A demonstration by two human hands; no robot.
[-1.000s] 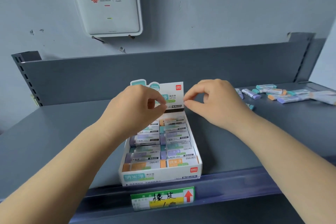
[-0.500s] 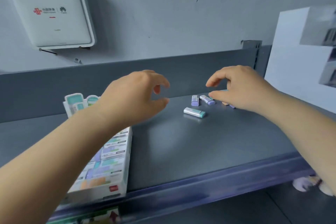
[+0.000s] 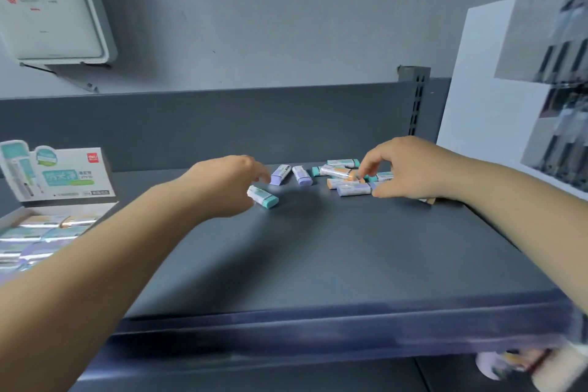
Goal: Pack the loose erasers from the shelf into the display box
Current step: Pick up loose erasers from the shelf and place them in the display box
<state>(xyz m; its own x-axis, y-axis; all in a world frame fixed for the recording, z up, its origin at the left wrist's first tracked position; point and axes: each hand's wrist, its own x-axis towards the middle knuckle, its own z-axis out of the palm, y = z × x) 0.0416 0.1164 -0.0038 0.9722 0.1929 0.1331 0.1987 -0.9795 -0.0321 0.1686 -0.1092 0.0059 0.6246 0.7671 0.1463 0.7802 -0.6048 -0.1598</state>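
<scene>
teal eraser (image 3: 263,196), purple erasers (image 3: 280,174), grey shelf (image 3: 318,251)

Both bare arms stretch forward over the shelf (image 3: 318,248). The left hand (image 3: 222,188) hovers mid-shelf, fingers loosely curled. The right hand (image 3: 410,169) reaches toward the back right corner, thumb and forefinger poised apart.

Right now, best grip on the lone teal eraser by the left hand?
Pinch the teal eraser across its two long sides, from above. It lies flat on the shelf, apart from the others, with the left hand right beside it.
</scene>
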